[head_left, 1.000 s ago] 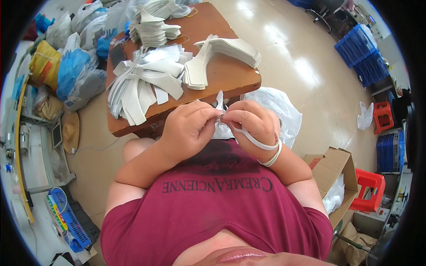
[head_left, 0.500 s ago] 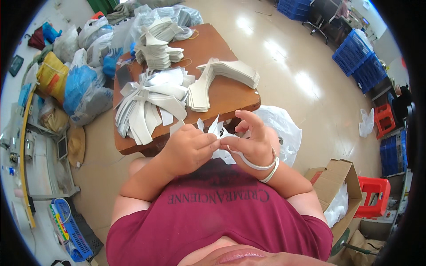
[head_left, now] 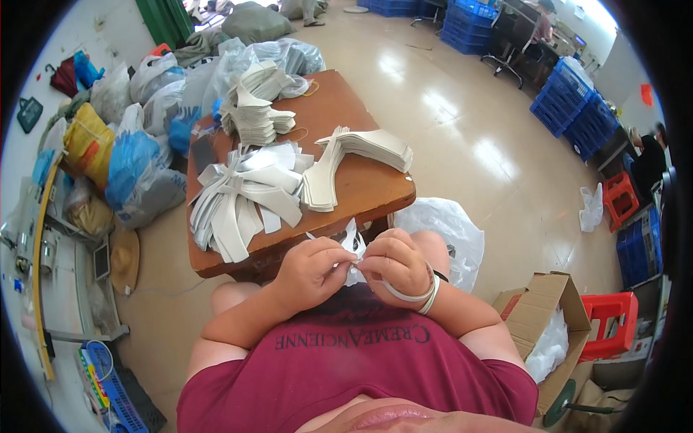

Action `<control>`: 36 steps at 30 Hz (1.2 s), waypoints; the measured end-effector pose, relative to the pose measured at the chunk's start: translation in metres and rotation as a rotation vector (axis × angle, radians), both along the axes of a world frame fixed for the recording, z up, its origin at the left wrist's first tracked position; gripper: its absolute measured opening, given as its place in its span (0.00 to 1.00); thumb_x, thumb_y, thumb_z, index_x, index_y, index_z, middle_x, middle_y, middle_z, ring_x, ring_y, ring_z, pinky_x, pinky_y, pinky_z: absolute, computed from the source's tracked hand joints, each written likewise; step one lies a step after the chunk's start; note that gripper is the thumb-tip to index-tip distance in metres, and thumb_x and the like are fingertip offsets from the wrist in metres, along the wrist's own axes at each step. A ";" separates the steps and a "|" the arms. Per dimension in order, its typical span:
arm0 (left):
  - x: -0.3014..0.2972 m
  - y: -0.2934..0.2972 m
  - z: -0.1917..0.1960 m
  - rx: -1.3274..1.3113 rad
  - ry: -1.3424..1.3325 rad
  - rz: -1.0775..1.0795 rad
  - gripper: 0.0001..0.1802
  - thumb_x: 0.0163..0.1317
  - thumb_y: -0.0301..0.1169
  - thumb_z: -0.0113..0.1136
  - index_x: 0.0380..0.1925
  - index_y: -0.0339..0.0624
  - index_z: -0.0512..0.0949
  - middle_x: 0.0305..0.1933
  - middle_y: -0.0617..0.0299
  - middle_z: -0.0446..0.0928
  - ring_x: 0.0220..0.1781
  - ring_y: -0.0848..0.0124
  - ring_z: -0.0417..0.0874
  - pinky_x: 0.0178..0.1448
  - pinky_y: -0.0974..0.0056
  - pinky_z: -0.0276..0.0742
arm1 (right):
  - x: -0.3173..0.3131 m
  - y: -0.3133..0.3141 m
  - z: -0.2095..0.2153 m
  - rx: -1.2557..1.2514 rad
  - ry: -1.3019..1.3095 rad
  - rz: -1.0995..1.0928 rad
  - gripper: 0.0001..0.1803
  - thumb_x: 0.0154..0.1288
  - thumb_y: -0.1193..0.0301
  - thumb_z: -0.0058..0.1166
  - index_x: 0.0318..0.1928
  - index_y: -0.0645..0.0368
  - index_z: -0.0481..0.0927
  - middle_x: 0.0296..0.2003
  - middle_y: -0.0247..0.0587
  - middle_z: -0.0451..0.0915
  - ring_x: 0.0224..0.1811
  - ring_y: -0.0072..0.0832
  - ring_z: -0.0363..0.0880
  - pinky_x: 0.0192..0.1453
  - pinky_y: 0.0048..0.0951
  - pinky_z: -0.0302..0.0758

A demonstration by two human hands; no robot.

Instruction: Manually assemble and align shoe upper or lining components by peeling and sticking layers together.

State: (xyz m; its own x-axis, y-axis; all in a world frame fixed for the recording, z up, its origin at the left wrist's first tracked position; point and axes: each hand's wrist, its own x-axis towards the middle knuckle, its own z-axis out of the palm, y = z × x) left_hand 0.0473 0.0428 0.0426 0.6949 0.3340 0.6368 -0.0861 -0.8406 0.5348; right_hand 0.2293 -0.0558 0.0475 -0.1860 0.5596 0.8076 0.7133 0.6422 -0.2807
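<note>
My left hand point(head_left: 312, 268) and my right hand point(head_left: 397, 265) meet in front of my chest, fingertips almost touching. Both pinch a small, thin white piece point(head_left: 351, 237), whose pointed ends stick up between them. Fingers hide most of it, so its exact kind cannot be told. White bands point(head_left: 432, 292) circle my right wrist. Beyond my hands, on the brown table point(head_left: 361, 206), lie a fanned heap of white cut-out pieces point(head_left: 234, 198), a neat bent stack point(head_left: 325, 177) of similar pieces to its right, and another stack point(head_left: 253, 115) farther back.
Stuffed plastic bags point(head_left: 144, 166) crowd the floor left of the table. A white plastic bag point(head_left: 451, 234) hangs or stands at its near right. An open cardboard box point(head_left: 541, 317) and a red stool point(head_left: 610, 325) are at my right. Blue crates point(head_left: 577, 108) stand farther off.
My right hand's raised fingers have curled down into a pinch beside the left. Less of the white piece shows between my hands. The whole view has shifted slightly upward.
</note>
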 end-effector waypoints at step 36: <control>0.019 -0.003 0.001 -0.242 -0.075 0.115 0.02 0.60 0.21 0.60 0.34 0.35 0.79 0.29 0.54 0.78 0.28 0.63 0.78 0.33 0.64 0.73 | -0.003 0.005 0.004 0.186 -0.201 -0.179 0.17 0.46 0.80 0.60 0.41 0.65 0.81 0.45 0.43 0.79 0.43 0.36 0.79 0.45 0.36 0.74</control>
State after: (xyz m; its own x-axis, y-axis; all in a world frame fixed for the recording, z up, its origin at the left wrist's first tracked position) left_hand 0.0660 0.0401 0.0436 0.5976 0.5568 0.5769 -0.0441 -0.6956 0.7171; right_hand 0.2266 -0.0510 0.0519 -0.2638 0.4444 0.8561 0.8488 0.5286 -0.0128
